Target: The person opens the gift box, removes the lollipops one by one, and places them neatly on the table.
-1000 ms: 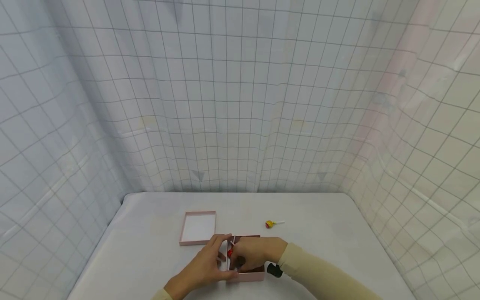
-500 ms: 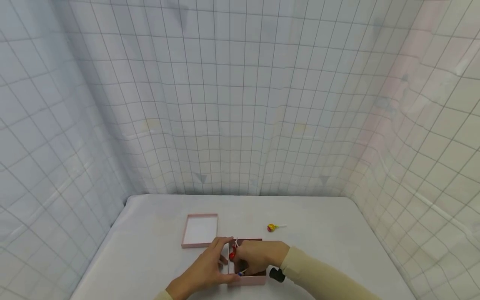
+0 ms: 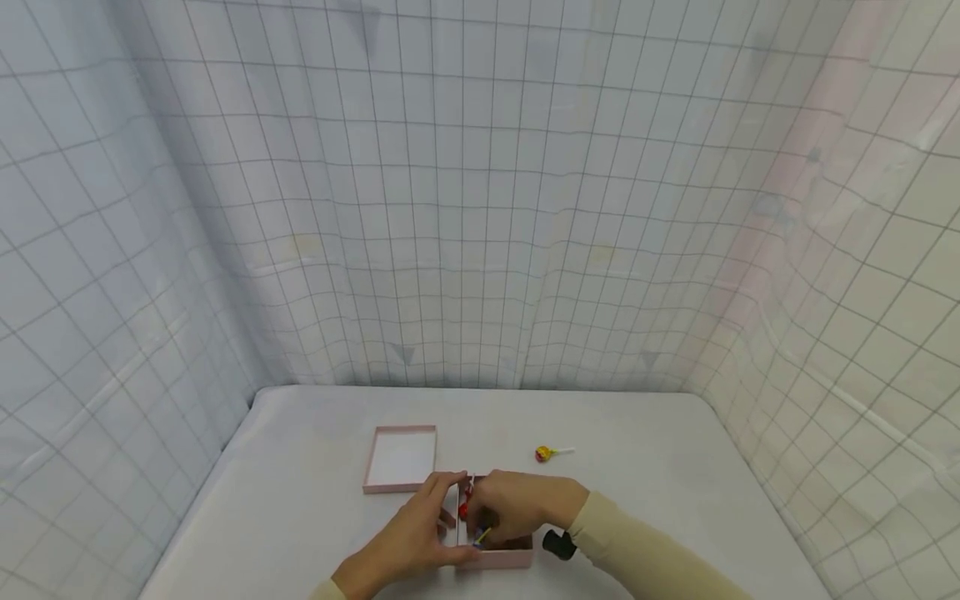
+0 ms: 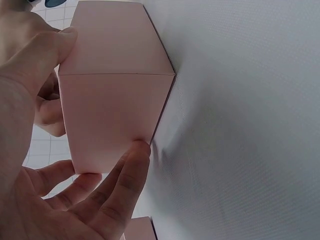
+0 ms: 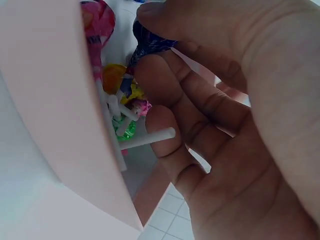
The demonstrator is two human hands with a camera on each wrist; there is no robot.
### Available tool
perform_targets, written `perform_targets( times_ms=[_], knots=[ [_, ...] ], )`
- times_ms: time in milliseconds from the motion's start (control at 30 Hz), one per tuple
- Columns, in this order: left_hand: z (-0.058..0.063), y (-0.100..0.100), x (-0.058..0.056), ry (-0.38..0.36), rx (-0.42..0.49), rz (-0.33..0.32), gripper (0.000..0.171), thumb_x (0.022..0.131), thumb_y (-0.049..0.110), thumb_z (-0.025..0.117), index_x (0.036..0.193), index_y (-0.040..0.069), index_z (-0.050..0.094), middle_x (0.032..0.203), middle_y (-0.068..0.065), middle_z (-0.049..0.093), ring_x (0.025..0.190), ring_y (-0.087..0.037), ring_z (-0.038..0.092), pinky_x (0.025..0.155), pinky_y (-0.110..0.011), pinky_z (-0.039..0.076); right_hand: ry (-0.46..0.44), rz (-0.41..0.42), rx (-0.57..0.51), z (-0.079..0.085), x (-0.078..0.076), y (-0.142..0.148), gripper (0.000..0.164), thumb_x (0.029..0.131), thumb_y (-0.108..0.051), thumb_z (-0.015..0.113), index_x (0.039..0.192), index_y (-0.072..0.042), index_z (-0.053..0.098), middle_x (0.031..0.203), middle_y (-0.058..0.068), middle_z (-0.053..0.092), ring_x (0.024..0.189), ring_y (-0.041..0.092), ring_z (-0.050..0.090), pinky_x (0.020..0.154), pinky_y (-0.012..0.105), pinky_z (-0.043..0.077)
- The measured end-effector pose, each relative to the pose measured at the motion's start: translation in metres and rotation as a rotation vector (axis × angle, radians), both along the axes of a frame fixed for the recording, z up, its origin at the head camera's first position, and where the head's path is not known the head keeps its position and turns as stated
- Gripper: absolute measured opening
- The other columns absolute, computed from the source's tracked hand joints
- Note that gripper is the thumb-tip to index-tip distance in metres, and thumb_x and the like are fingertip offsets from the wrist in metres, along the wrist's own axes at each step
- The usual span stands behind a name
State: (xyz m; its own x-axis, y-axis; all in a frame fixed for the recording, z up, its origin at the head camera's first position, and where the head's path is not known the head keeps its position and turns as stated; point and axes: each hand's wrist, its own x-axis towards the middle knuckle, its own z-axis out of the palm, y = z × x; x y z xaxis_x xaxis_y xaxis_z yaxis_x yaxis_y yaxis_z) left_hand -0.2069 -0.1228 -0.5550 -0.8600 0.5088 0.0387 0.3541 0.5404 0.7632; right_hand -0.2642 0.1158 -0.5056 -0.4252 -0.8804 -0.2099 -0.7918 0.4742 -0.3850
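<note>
A pink open-topped box (image 3: 495, 558) stands at the table's near edge. My left hand (image 3: 408, 529) grips it from the left, thumb at its near side and fingers along the left wall; the left wrist view shows these fingertips (image 4: 142, 147) on the pink cardboard. Inside the box, my right hand (image 3: 517, 504) pinches a blue-wrapped lollipop (image 5: 150, 40) between thumb and fingers. Beside it, a red-wrapped lollipop (image 5: 97, 27) leans on the wall. Yellow, pink and green-wrapped candies (image 5: 125, 130) and several white sticks lie deeper, partly hidden by the fingers.
The box's pink lid (image 3: 401, 458) lies with its white inside up, behind the left hand. A yellow and red lollipop (image 3: 543, 453) lies on the white table behind the box. Something small and black (image 3: 558, 544) is by the right wrist. Gridded curtains surround the table.
My right hand has lifted slightly and shifted a little right within the box, and the blue and yellow piece at its fingertips shows at a steeper angle. The left hand keeps its grip.
</note>
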Motion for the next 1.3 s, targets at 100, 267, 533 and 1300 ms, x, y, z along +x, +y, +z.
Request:
perform_targets(
  times_ms=[100,267,533,1300],
  knots=[
    [0.002,0.0,-0.001,-0.003,-0.003,0.004,0.11,0.088,0.046,0.104,0.173,0.008,0.045,0.167,-0.014,0.053,0.107,-0.007,0.071,0.087,-0.023,0.06,-0.02,-0.018,-0.037,0.006,0.0,0.003,0.018,0.099,-0.007,0.093,0.114,-0.016,0.09,0.1,-0.014,0.082,0.086,-0.009,0.063,0.084,0.009,0.055],
    [0.003,0.001,-0.002,-0.002,-0.007,0.003,0.11,0.088,0.046,0.104,0.173,0.007,0.045,0.168,-0.013,0.052,0.107,-0.006,0.071,0.087,-0.023,0.061,-0.02,-0.048,-0.07,0.012,0.0,0.008,0.02,0.1,-0.008,0.093,0.117,-0.015,0.089,0.105,-0.013,0.081,0.089,-0.007,0.062,0.084,0.01,0.055],
    [0.003,0.001,-0.002,0.01,-0.011,-0.002,0.109,0.089,0.046,0.104,0.172,0.006,0.045,0.168,-0.013,0.052,0.106,-0.005,0.071,0.089,-0.025,0.063,-0.018,-0.069,-0.147,0.018,-0.001,0.018,0.018,0.102,-0.009,0.089,0.119,-0.014,0.087,0.108,-0.011,0.077,0.095,0.001,0.07,0.086,0.011,0.056],
    [0.006,0.0,-0.001,-0.046,-0.046,0.005,0.11,0.089,0.047,0.104,0.174,0.009,0.045,0.168,-0.016,0.053,0.105,-0.008,0.07,0.089,-0.024,0.064,-0.011,-0.153,-0.335,0.023,-0.001,0.047,0.024,0.107,-0.009,0.082,0.131,-0.01,0.083,0.12,-0.002,0.076,0.105,-0.003,0.07,0.094,0.021,0.065]
  ],
)
